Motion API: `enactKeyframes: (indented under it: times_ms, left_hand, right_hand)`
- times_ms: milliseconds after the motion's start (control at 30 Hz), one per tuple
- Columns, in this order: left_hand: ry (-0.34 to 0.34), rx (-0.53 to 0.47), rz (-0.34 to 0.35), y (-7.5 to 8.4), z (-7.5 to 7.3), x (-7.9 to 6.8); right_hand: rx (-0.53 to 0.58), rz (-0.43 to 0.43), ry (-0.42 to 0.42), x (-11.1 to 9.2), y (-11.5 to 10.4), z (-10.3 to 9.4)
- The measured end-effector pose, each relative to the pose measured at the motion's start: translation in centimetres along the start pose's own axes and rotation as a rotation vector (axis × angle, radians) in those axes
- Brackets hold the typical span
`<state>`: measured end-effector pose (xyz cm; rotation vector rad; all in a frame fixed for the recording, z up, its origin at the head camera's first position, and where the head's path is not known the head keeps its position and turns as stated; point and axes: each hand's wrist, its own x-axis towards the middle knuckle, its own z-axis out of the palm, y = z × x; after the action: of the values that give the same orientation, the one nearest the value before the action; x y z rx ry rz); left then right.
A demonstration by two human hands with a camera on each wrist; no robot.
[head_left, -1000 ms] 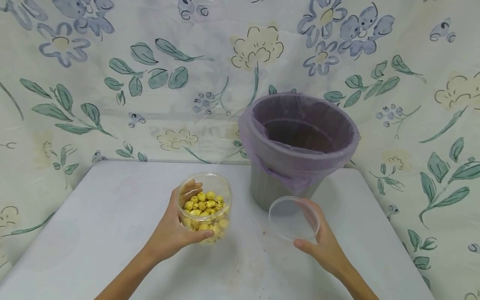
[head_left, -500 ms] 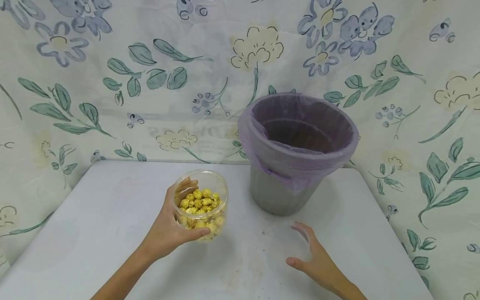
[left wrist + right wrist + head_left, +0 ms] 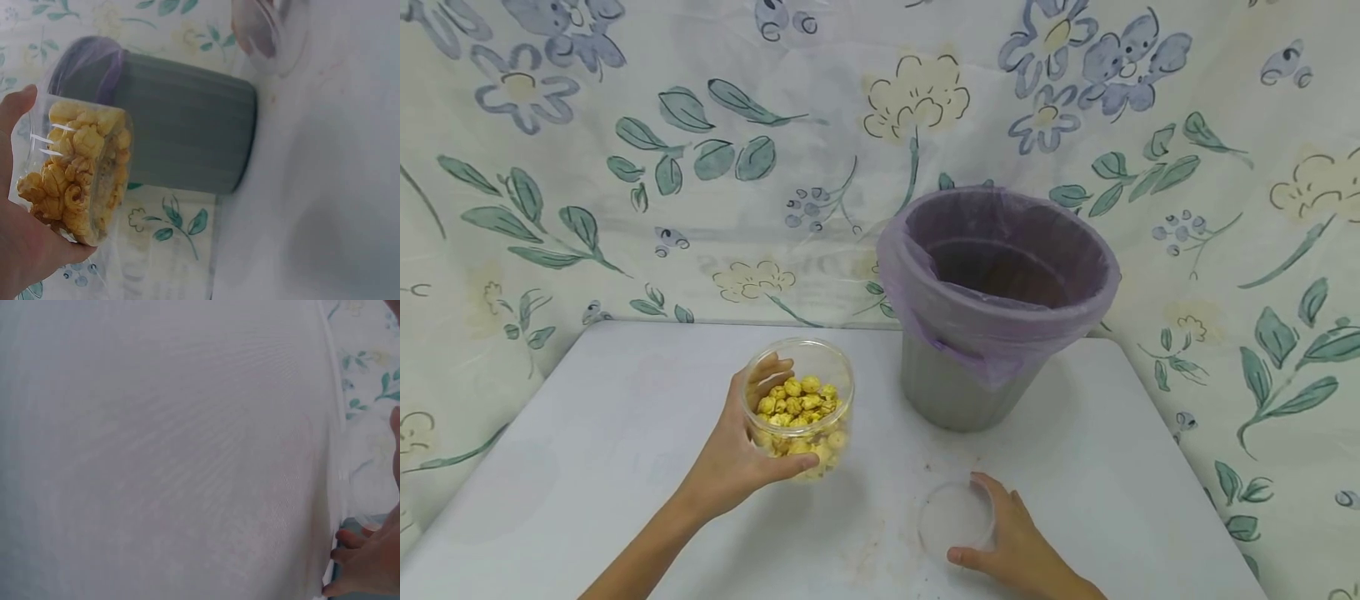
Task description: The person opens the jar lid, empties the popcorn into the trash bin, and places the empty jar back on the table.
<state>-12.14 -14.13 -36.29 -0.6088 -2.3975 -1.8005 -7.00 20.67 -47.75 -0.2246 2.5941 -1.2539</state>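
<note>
My left hand grips a clear plastic jar around its side, above the table and without a lid. Yellow popcorn fills its lower part, and in the left wrist view popcorn shows through the wall. Low over the front of the table, my right hand holds a round clear lid by its edge, thumb on the near side and fingers on the far side. At the right of the right wrist view, part of the right hand shows beside the see-through lid.
A grey bin with a purple liner stands on the white table at the back right. Small crumbs and faint stains mark the tabletop near the lid. Behind the table hangs a floral cloth.
My right hand has brought the lid down and toward me, from in front of the bin to low over the table. The left hand and jar have shifted slightly left.
</note>
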Motion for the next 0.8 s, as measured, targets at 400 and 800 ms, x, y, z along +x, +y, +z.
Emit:
enactKeyframes:
  times_ms: [400, 800]
  left_hand:
    - [0.002, 0.01, -0.003, 0.1, 0.0, -0.1]
    - [0.017, 0.023, 0.007, 0.2, 0.1, -0.5]
  right_hand:
    - [-0.227, -0.147, 0.033, 0.5, 0.2, 0.8]
    - [-0.412, -0.137, 0.084, 0.0, 1.5, -1.1]
